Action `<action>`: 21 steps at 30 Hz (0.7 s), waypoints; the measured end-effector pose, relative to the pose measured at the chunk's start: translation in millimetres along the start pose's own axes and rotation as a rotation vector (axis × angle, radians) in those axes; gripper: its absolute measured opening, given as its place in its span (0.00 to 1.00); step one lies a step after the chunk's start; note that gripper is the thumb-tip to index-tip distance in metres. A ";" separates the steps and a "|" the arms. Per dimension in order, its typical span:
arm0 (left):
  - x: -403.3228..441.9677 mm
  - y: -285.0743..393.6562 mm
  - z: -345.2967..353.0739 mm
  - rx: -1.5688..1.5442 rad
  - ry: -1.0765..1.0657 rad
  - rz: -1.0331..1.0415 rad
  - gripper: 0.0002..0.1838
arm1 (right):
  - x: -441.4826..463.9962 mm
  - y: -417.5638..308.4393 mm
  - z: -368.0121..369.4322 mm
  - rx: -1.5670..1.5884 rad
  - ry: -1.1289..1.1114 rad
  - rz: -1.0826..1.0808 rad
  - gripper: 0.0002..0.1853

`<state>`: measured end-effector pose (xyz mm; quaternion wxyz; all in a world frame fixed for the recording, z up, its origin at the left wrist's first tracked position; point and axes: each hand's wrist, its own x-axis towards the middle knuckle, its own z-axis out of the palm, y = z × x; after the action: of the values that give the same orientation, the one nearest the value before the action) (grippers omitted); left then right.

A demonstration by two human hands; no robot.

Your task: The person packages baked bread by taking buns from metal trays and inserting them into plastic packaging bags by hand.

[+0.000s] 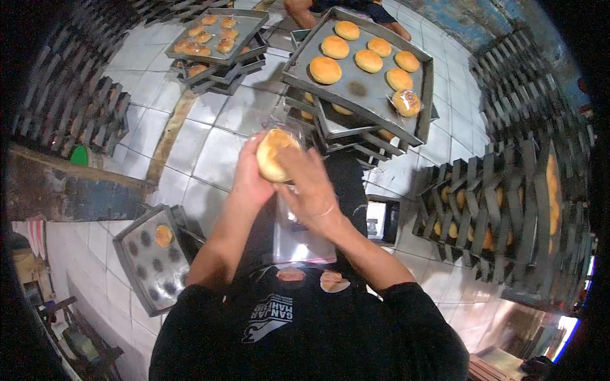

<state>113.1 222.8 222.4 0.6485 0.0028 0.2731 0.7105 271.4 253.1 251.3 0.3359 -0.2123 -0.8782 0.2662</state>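
Observation:
My left hand [250,170] grips a round golden bun [272,166] from its left side, above my lap. Clear, crinkled plastic [279,124] shows at the bun's far edge; whether it wraps the whole bun I cannot tell. My right hand [310,190] lies over the bun's right side with its fingers stretched out, their tips blurred by motion. Below the hands, a stack of clear plastic bags [297,236] rests on my lap.
Ahead, a metal tray [357,101] on stacked trays carries several buns and one wrapped bun [406,102]. Another bun-filled tray [219,53] stands far left. A tray with one bun [164,236] lies near left. Tray stacks [476,213] rise at right. Someone's leg [301,13] is beyond.

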 end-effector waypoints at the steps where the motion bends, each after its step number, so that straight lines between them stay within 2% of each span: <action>1: 12.7 7.7 -30.5 -0.075 -0.021 -0.041 0.20 | -4.0 2.4 10.9 -0.038 -0.021 -0.004 0.35; 3: -9.0 -16.4 -3.1 0.120 0.113 0.189 0.23 | -6.1 13.0 32.9 -0.129 -0.052 -0.020 0.36; 5: -32.6 -46.8 17.0 0.351 0.158 0.363 0.26 | 13.2 1.3 7.9 -0.113 -0.041 -0.030 0.34; 7: -25.1 -29.2 9.3 0.086 0.035 0.283 0.25 | 17.3 3.2 -6.2 -0.158 -0.067 -0.135 0.34; 9: -5.1 6.2 -7.7 -0.079 -0.126 0.170 0.23 | 25.2 0.9 -1.5 -0.115 -0.113 -0.113 0.33; 11: 16.5 -22.7 -2.4 0.036 -0.034 0.319 0.22 | 32.7 7.4 -4.3 -0.126 -0.166 -0.094 0.32; 14: 16.2 -37.4 20.8 -0.007 0.087 0.410 0.24 | 50.2 18.4 -11.4 -0.182 -0.235 -0.090 0.29; 15: 18.0 -30.7 17.4 -0.037 0.068 0.397 0.27 | 50.5 11.8 -14.7 -0.200 -0.159 -0.156 0.25; 18: 19.6 -7.9 14.4 -0.110 0.004 0.240 0.33 | 38.1 -3.5 -30.8 0.052 -0.325 -0.030 0.16; 19: 25.3 -4.7 10.3 -0.101 0.008 0.186 0.33 | 24.2 -6.2 -14.8 0.247 -0.211 0.062 0.07; 21: 31.7 -2.7 -3.0 -0.105 0.067 0.142 0.34 | 11.0 -14.2 -26.7 0.724 -0.672 0.276 0.04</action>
<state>109.5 250.9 207.7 0.5862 -0.0357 0.2562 0.7678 279.9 257.0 282.1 0.0486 -0.0991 -0.7530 0.6487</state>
